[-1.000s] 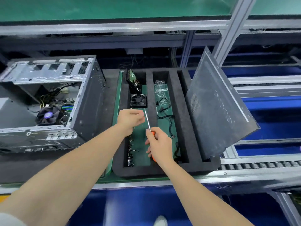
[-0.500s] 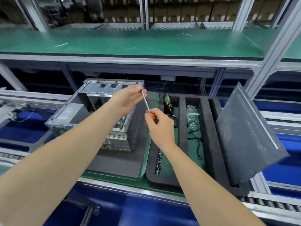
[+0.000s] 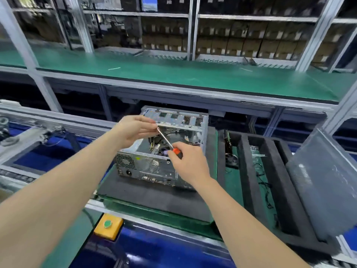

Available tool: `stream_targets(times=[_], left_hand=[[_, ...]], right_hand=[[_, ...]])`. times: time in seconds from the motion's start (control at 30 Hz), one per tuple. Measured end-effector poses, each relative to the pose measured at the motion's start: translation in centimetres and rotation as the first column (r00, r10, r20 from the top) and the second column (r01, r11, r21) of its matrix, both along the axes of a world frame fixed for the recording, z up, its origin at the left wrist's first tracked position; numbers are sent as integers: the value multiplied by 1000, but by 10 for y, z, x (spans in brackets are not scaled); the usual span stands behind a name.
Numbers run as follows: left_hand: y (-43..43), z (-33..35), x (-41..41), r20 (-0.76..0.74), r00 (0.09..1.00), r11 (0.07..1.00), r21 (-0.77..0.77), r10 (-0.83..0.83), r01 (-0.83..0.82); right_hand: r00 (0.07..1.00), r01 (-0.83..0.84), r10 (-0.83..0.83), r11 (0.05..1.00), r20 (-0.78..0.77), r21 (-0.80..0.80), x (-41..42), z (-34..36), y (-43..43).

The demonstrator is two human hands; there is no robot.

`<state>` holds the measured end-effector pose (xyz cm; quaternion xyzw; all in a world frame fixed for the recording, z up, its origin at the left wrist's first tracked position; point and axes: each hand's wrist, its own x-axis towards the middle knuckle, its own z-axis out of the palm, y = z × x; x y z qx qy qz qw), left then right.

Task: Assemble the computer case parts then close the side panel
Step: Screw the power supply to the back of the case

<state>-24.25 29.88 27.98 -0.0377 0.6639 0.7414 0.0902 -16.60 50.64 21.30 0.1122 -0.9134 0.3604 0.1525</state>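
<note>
The open metal computer case (image 3: 154, 167) lies on a dark foam pad, its inside with cables and a fan facing up. My right hand (image 3: 190, 165) grips the orange-and-black handle of a screwdriver (image 3: 167, 142) above the case opening. At the shaft's tip, my left hand (image 3: 135, 130) pinches with fingertips; whatever small part it holds there is too small to make out. The grey side panel (image 3: 326, 182) leans upright at the right end of the black foam tray (image 3: 251, 182).
The foam tray's slots hold a graphics card (image 3: 229, 144) and loose cables (image 3: 260, 171). A yellow box with a green button (image 3: 108, 225) sits at the bench's front edge. A green shelf (image 3: 173, 74) runs above the case. Conveyor rails lie to the left.
Both hands with the screwdriver moved from over the foam tray leftward to above the open case. The view swung left and tilted up.
</note>
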Motion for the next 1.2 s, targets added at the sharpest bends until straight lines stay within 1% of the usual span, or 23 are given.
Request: stream_targets(times=[0.07,0.1,0.23,0.3,0.4,0.47,0.53,0.63,0.77,0.87,1.07,1.2], left_hand=[[-36,-7,0,57,998,999,5,-39,38],[-54,-11,1,90,994,998,33,-62,59],[-109,-32,0,220,970,982,176,-103,64],[-129,-45,0,230,966,979,188,-118,74],[-153,-62,0,222,957,972,182,-186,147],[-168,-71,-1,211,949,967,149,-235,206],[-182,-80,-1,189,944,963,85,-269,257],[-199,-92,-4,155,932,942,-23,-328,335],[-210,-97,-9,115,890,871,-185,-442,456],[-212,-96,-11,85,861,824,-258,-501,505],[-212,-96,-10,93,852,812,-265,-515,519],[-212,-101,-10,112,859,831,-217,-500,512]], right_hand=[[999,-31,31,999,28,-26,6,-2,-34],[999,-39,41,999,34,-37,10,-5,-52],[998,29,-29,1000,51,3,27,-19,-115],[995,68,-68,998,73,1,34,-25,-139],[987,103,-101,995,122,-11,43,-31,-164],[981,100,-102,995,165,20,48,-34,-172],[972,91,-103,994,214,63,52,-34,-176],[963,80,-105,991,247,108,56,-33,-178],[961,74,-121,979,250,187,63,-34,-183],[961,80,-139,967,239,242,65,-35,-182],[969,131,-185,946,162,297,68,-38,-186],[967,152,-196,957,164,249,69,-40,-191]])
